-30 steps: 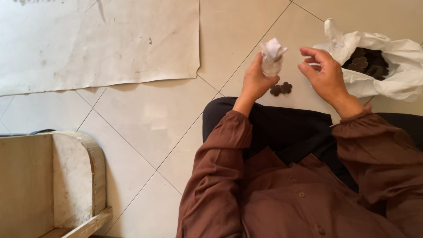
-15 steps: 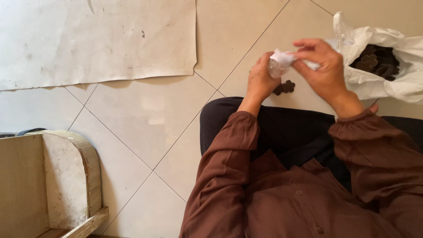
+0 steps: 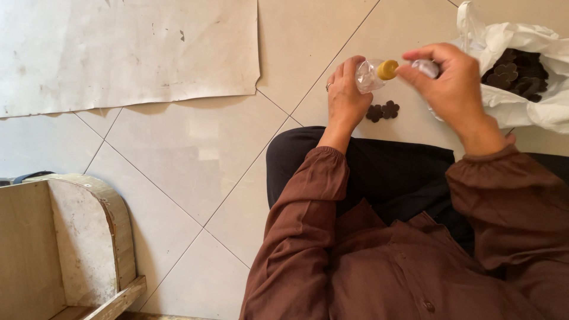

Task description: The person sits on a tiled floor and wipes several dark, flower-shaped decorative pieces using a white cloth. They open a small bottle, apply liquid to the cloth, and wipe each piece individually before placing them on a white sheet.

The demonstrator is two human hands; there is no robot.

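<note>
Beige tiled floor (image 3: 178, 154); left hand (image 3: 347, 98) gripping small clear plastic bottle (image 3: 368, 74), right hand (image 3: 453, 83) pinching something white beside yellow cap (image 3: 388, 69), upper right.

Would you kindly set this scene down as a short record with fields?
Left hand: left hand grips a small clear bottle with a yellow cap
Right hand: right hand pinches something pale at the cap; what it is cannot be told
Floor: two dark flower-shaped pieces on the tiles
Bag: white plastic bag holding more dark pieces
Also: paper sheet, wooden stool
</note>
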